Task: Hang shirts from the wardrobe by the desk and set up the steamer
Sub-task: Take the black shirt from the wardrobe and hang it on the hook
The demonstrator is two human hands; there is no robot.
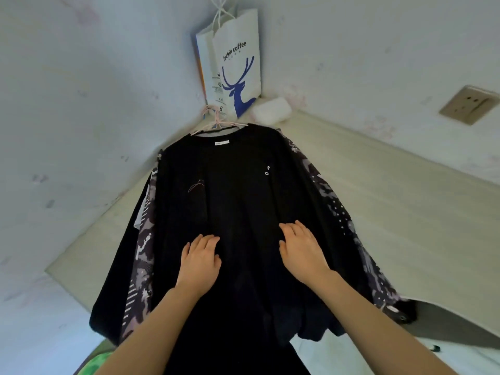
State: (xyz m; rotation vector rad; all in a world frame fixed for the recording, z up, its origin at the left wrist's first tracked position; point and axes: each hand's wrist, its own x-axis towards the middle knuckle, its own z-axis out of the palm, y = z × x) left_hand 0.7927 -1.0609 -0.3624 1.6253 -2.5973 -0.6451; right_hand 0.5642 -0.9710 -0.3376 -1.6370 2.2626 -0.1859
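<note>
A black shirt (238,190) hangs in front of me on a pink hanger (213,123), with a small white label at its collar and white letters on the chest. Behind it hangs a camouflage-patterned shirt (332,196) whose sleeves show on both sides. My left hand (200,262) rests flat on the black shirt's front, fingers relaxed. My right hand (303,249) lies flat on the fabric a little higher and to the right. Neither hand grips the cloth. No steamer is in view.
A white paper coffee bag (238,69) with a blue deer hangs by string above the hanger. A white roll (272,110) lies on the pale shelf edge (378,185). A wall socket (468,104) is at upper right. Something green (100,361) shows at bottom left.
</note>
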